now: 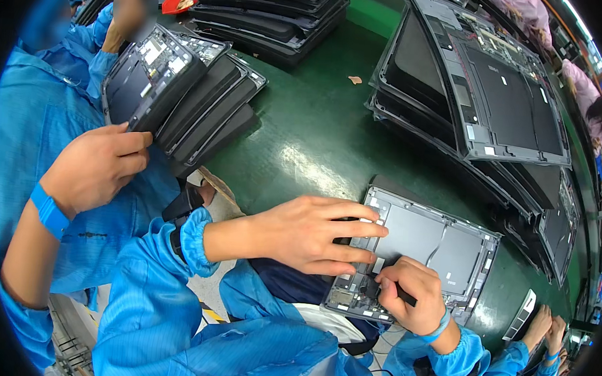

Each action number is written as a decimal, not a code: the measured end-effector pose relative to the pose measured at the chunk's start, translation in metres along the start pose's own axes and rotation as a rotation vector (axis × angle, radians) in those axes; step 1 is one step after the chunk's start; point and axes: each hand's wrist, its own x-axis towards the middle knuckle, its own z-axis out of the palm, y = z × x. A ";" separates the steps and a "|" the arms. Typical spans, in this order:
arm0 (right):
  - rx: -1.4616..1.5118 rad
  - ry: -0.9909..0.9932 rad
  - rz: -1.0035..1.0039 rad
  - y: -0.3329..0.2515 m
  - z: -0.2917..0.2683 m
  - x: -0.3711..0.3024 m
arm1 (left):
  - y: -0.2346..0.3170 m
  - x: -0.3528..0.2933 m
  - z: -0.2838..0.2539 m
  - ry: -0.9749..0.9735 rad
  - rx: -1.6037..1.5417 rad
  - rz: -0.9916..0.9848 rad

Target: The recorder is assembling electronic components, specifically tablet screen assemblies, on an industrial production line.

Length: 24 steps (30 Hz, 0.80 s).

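Observation:
An opened tablet-like device housing (472, 257) lies at a slant on the green table in front of me, showing a large grey battery (415, 236) and a darker board area along its near left part. My left hand (312, 235) rests with its fingers stretched over the left edge of the housing, and nothing shows in its grip. Over the near part of the housing, my right hand (415, 291) is closed, its fingers curled. Something dark shows within that hand, but its kind is hidden by the fingers.
Stacked open devices (506, 97) rise at the right, on the green table (303, 147). More dark housings (263, 20) are piled at the back. On the left, a co-worker's hand (99, 169) touches a tilted stack of devices (182, 98). Another person's hands (544, 327) are at the lower right.

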 end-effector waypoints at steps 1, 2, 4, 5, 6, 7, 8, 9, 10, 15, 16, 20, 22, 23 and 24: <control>0.003 -0.001 0.022 0.000 -0.001 0.001 | 0.005 -0.002 0.001 -0.012 -0.009 -0.047; 0.007 -0.001 0.046 -0.001 -0.002 0.001 | 0.010 -0.004 0.000 -0.024 -0.019 -0.093; 0.005 0.010 0.074 -0.002 -0.004 -0.001 | 0.018 -0.004 -0.003 -0.026 -0.041 -0.096; 0.007 0.019 0.098 -0.002 -0.005 -0.002 | 0.019 -0.004 -0.005 -0.029 -0.058 -0.104; 0.005 0.018 0.113 -0.001 -0.007 -0.003 | 0.020 -0.005 -0.005 -0.038 -0.046 -0.107; 0.004 0.017 0.117 -0.002 -0.010 -0.005 | 0.021 -0.006 -0.005 -0.037 -0.051 -0.106; -0.021 0.016 0.143 -0.003 -0.014 -0.007 | 0.021 -0.006 -0.004 -0.055 -0.017 -0.102; -0.044 0.015 0.169 -0.003 -0.016 -0.009 | 0.021 -0.007 -0.005 -0.074 0.019 -0.098; -0.054 0.021 0.173 -0.003 -0.018 -0.012 | 0.021 -0.006 -0.005 -0.076 0.016 -0.098; -0.049 0.066 0.145 0.000 -0.019 -0.023 | 0.019 -0.007 -0.003 -0.060 0.022 -0.077; -0.043 0.068 0.139 0.000 -0.020 -0.024 | 0.018 -0.007 -0.002 -0.063 0.021 -0.079; -0.019 0.057 0.094 0.003 -0.021 -0.026 | 0.017 -0.008 -0.001 -0.060 0.004 -0.080; -0.024 0.056 0.072 0.003 -0.020 -0.025 | 0.017 -0.008 -0.001 -0.064 -0.002 -0.080; -0.022 0.055 0.074 0.004 -0.020 -0.026 | 0.017 -0.008 -0.001 -0.065 0.001 -0.082; -0.055 0.054 0.055 0.004 -0.019 -0.026 | 0.017 -0.008 -0.001 -0.066 0.004 -0.082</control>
